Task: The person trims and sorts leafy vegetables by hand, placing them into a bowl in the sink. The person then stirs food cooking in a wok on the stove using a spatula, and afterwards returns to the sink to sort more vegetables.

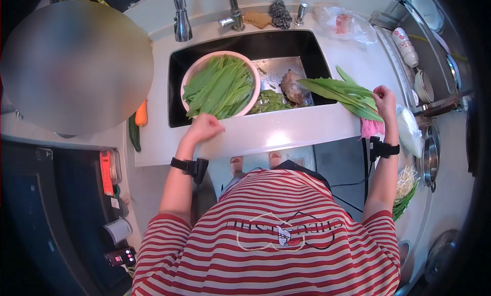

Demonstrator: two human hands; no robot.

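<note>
Long green leaves (340, 94) stretch from my right hand (384, 104) over the front right corner of the sink. That hand is closed around their stem end. My left hand (205, 127) is curled closed at the front edge of the sink, beside the pink basin (257, 86); what its fingers hold, if anything, is hidden. Inside the basin lies a heap of similar leafy greens (222, 86). More leaf pieces (271, 100) lie on the sink floor, next to a brownish-grey lump (292, 86) whose kind I cannot tell.
A faucet (182, 19), a steel scourer (280, 13) and a clear plastic bag (345, 25) stand behind the sink. A pink cloth (371, 128) hangs at the counter edge. On the right are bean sprouts (406, 181) and a dish rack (409, 55); a carrot (141, 114) lies left.
</note>
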